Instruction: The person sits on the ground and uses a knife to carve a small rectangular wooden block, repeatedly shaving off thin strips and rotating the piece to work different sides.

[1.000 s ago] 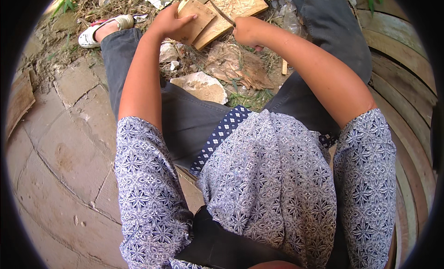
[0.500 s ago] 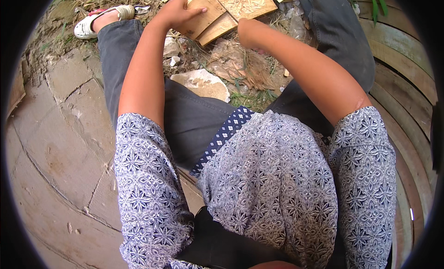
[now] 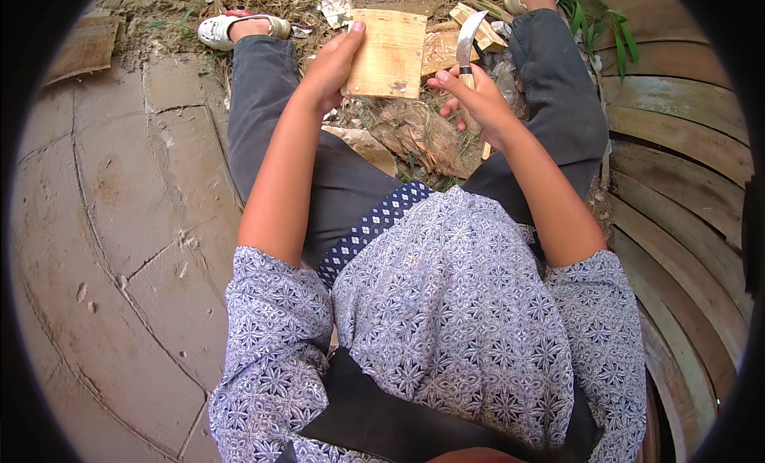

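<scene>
My left hand (image 3: 330,69) grips the left edge of a square pale wooden board (image 3: 387,55), thumb on its face. Small nail heads or dark spots show near the board's corners. To its right, my right hand (image 3: 484,106) is closed around the handle of a curved knife (image 3: 467,42), whose hooked metal blade points up and away from me. A dark collar joins blade and handle. Blade and board are apart. Behind them on the ground lie rough wooden pieces (image 3: 440,50), partly hidden by the board.
Stone chunks (image 3: 362,144), fibrous wood debris (image 3: 422,132) and dry grass lie between my legs. Cracked paving (image 3: 119,224) spreads on the left, with a wooden plank (image 3: 84,49) at the far left. A wall of curved-looking wooden slats (image 3: 677,176) stands close on the right.
The board in my left hand has been raised and turned to face me, apart from the other wood. My right hand has drawn back to the right, and the curved knife now shows in it.
</scene>
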A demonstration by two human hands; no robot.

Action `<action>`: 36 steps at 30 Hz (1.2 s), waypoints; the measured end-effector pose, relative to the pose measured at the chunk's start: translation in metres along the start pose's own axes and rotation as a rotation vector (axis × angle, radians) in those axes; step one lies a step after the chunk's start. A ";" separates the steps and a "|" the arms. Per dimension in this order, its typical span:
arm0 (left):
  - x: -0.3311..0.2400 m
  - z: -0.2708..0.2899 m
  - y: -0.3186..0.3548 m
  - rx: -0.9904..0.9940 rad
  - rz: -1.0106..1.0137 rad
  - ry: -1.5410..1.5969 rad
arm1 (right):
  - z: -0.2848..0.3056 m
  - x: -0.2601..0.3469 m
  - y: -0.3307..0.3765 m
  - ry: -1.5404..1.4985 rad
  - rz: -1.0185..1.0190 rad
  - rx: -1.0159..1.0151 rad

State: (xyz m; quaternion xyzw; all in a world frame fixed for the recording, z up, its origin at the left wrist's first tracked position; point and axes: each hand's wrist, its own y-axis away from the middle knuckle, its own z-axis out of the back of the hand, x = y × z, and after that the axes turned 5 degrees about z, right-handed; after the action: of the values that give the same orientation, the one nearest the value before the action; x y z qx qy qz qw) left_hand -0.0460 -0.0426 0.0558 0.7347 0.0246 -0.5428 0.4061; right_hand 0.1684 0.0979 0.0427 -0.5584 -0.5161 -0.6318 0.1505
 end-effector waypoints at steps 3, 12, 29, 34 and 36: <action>-0.007 -0.018 0.037 0.046 0.026 0.186 | -0.012 0.010 0.017 -0.098 0.121 0.044; -0.021 -0.020 0.089 0.345 -0.203 0.429 | -0.008 0.041 0.052 -0.143 0.254 0.027; -0.049 -0.034 0.178 0.350 -0.542 0.038 | -0.008 0.075 0.100 -0.286 0.521 0.159; -0.055 -0.043 0.171 0.341 -0.581 0.075 | -0.011 0.077 0.106 -0.329 0.549 0.087; -0.053 -0.041 0.163 0.342 -0.551 0.123 | -0.011 0.079 0.110 -0.310 0.562 0.061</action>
State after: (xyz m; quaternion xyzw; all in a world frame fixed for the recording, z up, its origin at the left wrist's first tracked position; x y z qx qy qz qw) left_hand 0.0419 -0.1041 0.1954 0.7894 0.1556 -0.5831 0.1125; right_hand 0.2205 0.0734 0.1658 -0.7639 -0.3771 -0.4572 0.2554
